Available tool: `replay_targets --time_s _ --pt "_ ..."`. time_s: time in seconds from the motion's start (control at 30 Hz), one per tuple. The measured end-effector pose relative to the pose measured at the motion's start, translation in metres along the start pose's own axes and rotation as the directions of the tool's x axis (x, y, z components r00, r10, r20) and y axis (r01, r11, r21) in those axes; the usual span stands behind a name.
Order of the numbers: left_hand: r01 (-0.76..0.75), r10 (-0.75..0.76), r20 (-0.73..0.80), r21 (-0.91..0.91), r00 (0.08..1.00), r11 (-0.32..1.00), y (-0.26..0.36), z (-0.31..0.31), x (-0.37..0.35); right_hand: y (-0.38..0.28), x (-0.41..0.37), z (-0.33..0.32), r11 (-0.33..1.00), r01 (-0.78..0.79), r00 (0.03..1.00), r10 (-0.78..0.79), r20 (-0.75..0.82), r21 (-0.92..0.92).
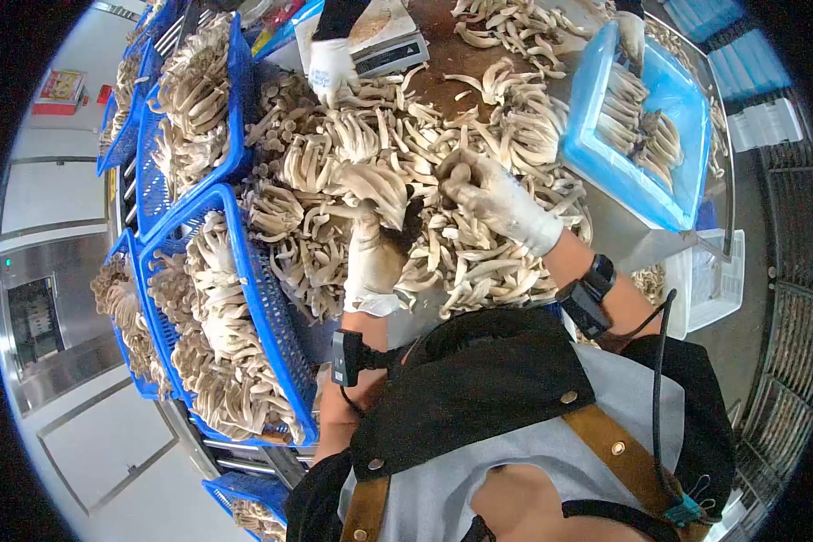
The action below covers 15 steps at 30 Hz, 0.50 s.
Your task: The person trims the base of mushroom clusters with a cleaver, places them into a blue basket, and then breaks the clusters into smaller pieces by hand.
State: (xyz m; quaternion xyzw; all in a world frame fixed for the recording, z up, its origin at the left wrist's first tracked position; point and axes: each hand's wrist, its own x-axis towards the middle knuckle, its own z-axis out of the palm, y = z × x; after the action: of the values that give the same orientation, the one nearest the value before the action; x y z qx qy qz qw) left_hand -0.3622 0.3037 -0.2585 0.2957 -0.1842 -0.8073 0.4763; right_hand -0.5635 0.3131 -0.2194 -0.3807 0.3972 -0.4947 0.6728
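My left hand [370, 262], in a white glove, is closed around the base of a clump of mushrooms [375, 188] with long pale stems. It holds the clump over the heap. To the right, my right hand [506, 206], also gloved and soiled at the fingers, curls around brownish mushrooms [459, 172]; the fingers partly hide them. A dark lump [414, 217] shows between my two hands. Loose mushrooms [461, 262] spread under and around both hands on the metal table.
Blue crates [253, 298] full of mushroom clumps line the left side. A blue-lined tray [596, 167] with several clumps stands at the right. Across the table are a co-worker's gloved hands [331, 68] and a scale [390, 54]. A white bin [718, 289] sits lower right.
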Motion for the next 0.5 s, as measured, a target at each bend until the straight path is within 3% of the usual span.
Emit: replay_targets --time_s 0.07,0.1,0.13,0.17,0.2,0.23,0.27,0.3,0.37,0.43,0.47,0.5 --pt "-0.035 0.036 0.001 0.279 0.999 0.960 -0.004 0.010 -0.011 -0.003 -0.006 0.002 0.937 -0.011 0.996 -0.022 -0.091 -0.350" --pt "0.028 -0.007 -0.068 0.305 0.998 0.952 -0.006 0.027 -0.022 0.030 -0.004 -0.005 0.994 0.079 0.997 -0.079 0.009 -0.075" --pt "0.128 -0.122 -0.046 0.521 0.991 0.844 -0.010 0.009 -0.019 0.033 -0.006 0.000 0.888 0.224 0.972 -0.231 0.031 -0.401" --pt "0.148 -0.159 -0.021 0.497 0.987 0.855 -0.015 -0.007 -0.020 0.035 -0.008 0.004 0.662 0.308 0.924 -0.378 0.051 -0.684" --pt "0.165 -0.190 0.006 0.473 0.982 0.866 -0.009 0.006 -0.022 0.019 -0.015 0.008 0.506 0.265 0.939 -0.330 0.099 -0.821" --pt "0.122 -0.125 -0.011 0.314 0.992 0.942 -0.008 0.025 -0.026 0.013 -0.017 0.003 0.854 0.147 0.989 -0.134 0.063 -0.499" --pt "0.070 -0.065 -0.040 0.144 0.997 0.987 -0.009 0.039 -0.028 0.009 -0.019 -0.004 0.995 -0.056 0.990 0.066 0.122 -0.077" --pt "0.127 -0.117 -0.086 0.111 0.989 0.986 -0.010 0.027 -0.026 0.019 -0.016 -0.015 0.966 -0.027 0.998 0.040 0.045 -0.257" --pt "0.152 -0.157 -0.010 0.337 0.987 0.929 -0.014 0.025 -0.029 0.038 -0.019 -0.017 0.957 0.017 0.999 -0.025 -0.025 -0.289" --pt "0.103 -0.121 0.018 0.403 0.992 0.909 -0.027 0.023 -0.027 0.030 -0.025 -0.016 0.778 0.201 0.970 -0.242 0.011 -0.595" --pt "0.081 -0.091 0.016 0.322 0.996 0.943 -0.030 0.023 -0.025 0.026 -0.028 -0.015 0.640 0.259 0.938 -0.347 0.028 -0.724" --pt "0.056 -0.060 0.011 0.239 0.998 0.969 -0.031 0.025 -0.025 0.012 -0.031 -0.019 0.880 0.136 0.991 -0.129 0.047 -0.456"
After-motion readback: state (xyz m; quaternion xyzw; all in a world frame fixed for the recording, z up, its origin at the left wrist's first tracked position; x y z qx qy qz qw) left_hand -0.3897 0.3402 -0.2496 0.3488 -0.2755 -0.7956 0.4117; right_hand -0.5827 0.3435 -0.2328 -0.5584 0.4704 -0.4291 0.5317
